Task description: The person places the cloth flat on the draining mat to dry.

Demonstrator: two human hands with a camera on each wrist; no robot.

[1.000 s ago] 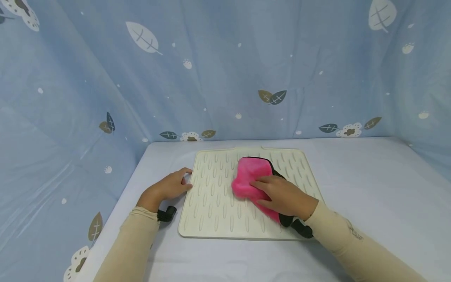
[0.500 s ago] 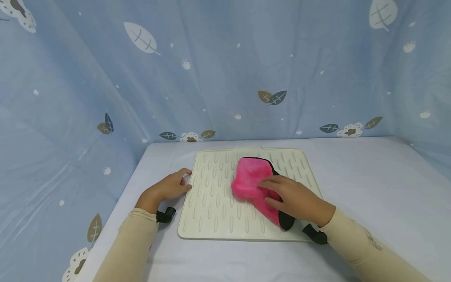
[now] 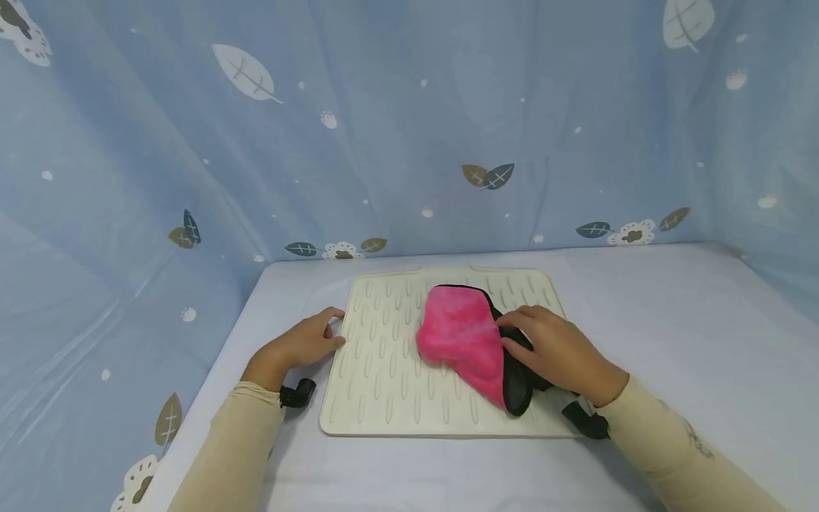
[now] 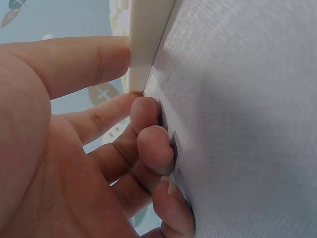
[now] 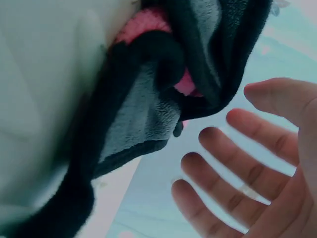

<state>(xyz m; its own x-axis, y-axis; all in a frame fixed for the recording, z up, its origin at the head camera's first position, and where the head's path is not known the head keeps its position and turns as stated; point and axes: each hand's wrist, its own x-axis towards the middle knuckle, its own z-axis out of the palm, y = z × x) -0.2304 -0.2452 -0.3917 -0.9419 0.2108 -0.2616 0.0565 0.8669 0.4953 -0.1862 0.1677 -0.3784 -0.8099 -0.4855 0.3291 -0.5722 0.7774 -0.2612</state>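
Observation:
A crumpled cloth (image 3: 457, 331), fluffy pink on one face and dark grey with black edging on the other, lies on a cream ridged mat (image 3: 374, 398). My right hand (image 3: 559, 348) is over the cloth's folded-back dark side. In the right wrist view its fingers (image 5: 218, 144) are spread and loosely bent beside the black edging (image 5: 79, 193), with nothing gripped. My left hand (image 3: 301, 345) stays at the mat's left edge. Seen from the left wrist, the thumb (image 4: 111, 59) touches the mat's side wall (image 4: 143, 44) while curled fingertips rest on the white tablecloth (image 4: 247, 124).
A blue curtain (image 3: 397, 128) printed with leaves and flowers hangs behind and to the left of the table. White tablecloth (image 3: 652, 306) surrounds the mat. Black wrist-worn pieces (image 3: 297, 393) stick out under both wrists.
My right hand has slid off the pink face to the right, and the cloth's dark side now shows folded over at its right. The left hand has stayed at the mat's edge.

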